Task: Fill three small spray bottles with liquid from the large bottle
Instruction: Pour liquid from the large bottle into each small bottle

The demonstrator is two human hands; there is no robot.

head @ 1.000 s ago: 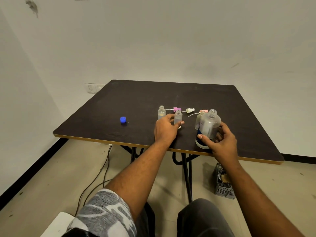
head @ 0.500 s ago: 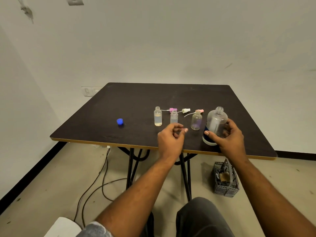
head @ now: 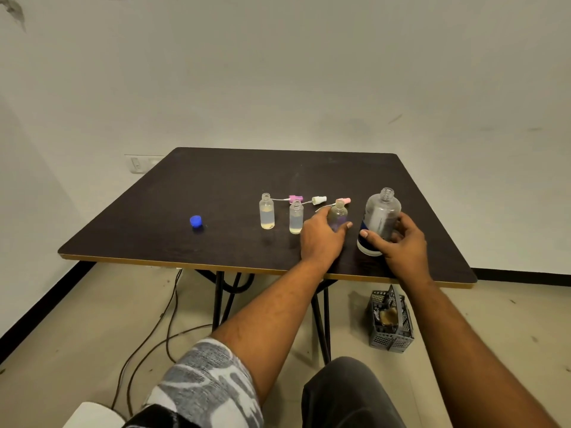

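Observation:
On the dark table (head: 216, 186) stand three small clear bottles, all uncapped. The left small bottle (head: 266, 212) and the middle small bottle (head: 296, 218) each hold pale liquid. My left hand (head: 321, 239) is wrapped around the right small bottle (head: 338, 215), which stands upright. My right hand (head: 398, 242) grips the large clear bottle (head: 381, 216), open-necked, upright on the table, with a blue and white label at its base. Behind the row lie three spray heads with tubes: a pink spray head (head: 296, 198), a white spray head (head: 319, 199) and a light pink spray head (head: 344, 200).
A blue cap (head: 195, 221) lies alone on the table's left part. Under the table's right side a grey plastic basket (head: 391, 322) sits on the floor. Cables (head: 167, 316) trail across the floor on the left. White walls close in behind and to the left.
My left hand let go of the middle small bottle, drew back, then moved right and closed on the right small bottle. The large bottle stayed in my right hand.

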